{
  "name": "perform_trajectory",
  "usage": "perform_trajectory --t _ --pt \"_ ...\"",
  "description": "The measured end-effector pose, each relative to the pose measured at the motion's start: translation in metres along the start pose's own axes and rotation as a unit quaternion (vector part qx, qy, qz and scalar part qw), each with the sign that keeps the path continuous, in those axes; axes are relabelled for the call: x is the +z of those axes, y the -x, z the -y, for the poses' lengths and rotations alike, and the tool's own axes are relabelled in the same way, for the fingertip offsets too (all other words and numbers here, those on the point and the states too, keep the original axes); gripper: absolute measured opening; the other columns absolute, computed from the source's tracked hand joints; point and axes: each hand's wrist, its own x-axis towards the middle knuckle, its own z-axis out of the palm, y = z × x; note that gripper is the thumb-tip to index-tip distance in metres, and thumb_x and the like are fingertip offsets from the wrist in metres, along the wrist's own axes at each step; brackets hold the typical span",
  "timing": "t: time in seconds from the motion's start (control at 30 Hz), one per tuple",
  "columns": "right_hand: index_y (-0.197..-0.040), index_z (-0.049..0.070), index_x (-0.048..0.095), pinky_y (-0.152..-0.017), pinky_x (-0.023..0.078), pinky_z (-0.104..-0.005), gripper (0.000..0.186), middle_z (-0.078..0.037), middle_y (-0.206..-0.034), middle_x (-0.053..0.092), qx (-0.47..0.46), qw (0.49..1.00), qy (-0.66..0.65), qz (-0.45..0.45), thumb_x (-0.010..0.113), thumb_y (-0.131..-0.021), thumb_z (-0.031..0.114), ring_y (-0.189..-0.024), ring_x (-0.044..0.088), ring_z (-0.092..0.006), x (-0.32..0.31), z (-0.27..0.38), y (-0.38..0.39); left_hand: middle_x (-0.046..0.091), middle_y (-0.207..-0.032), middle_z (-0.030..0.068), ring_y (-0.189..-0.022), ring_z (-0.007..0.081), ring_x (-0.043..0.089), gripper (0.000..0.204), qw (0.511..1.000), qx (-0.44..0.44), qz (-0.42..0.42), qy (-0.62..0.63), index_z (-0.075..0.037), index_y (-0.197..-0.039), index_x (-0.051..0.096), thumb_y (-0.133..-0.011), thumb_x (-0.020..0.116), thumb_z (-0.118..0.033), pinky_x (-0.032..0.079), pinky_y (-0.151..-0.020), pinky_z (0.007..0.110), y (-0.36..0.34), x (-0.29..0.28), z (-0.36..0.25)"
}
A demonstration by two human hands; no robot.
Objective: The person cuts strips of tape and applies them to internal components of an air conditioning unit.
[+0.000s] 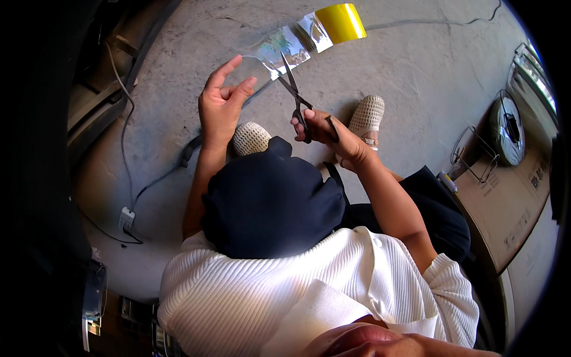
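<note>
A yellow-looking roll of wide clear tape (342, 24) lies on its side on the floor ahead, and a shiny strip of clear tape (284, 49) runs from it toward my left hand. My left hand (221, 101) is at the strip's free end, with index finger and thumb spread along its edge; the other fingers are curled. My right hand (333, 135) grips dark scissors (295, 92) by the handles. Their blades are parted, pointing away from me, and overlap the strip in this view. Whether they touch it I cannot tell.
Dark fabric (273, 202) covers my lap; two beige woven shoes (367, 114) rest on the concrete floor. A cable with a white socket block (126, 218) lies left. At right stand a cardboard box (505, 208) and a wrapped coil (507, 128).
</note>
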Motion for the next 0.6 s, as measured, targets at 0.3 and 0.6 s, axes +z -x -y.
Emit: perform_trajectory --t 0.3,0.6 --pt "-0.111 0.004 0.053 -0.086 0.045 -0.0276 0.034 -0.001 -0.102 0.056 -0.021 0.995 -0.095 0.023 0.051 -0.095 0.034 -0.085 0.055 -0.0109 0.002 -0.002 -0.015 0.068 -0.08 0.0013 -0.071 0.0027 0.058 0.05 1.0 -0.002 -0.002 -0.004 -0.005 -0.13 0.055 -0.084 0.074 -0.007 0.044 -0.065 0.015 0.003 -0.004 0.0" --pt "-0.112 0.001 0.054 -0.088 0.044 -0.0298 0.038 -0.004 -0.106 0.056 -0.047 0.977 -0.152 0.144 0.052 -0.095 0.035 -0.089 0.053 -0.012 0.001 -0.019 -0.023 0.065 -0.064 0.0009 -0.06 0.0 0.052 0.049 0.999 0.014 -0.029 -0.028 -0.003 -0.129 0.056 -0.084 0.073 -0.006 0.037 -0.055 0.016 0.012 -0.014 -0.01"
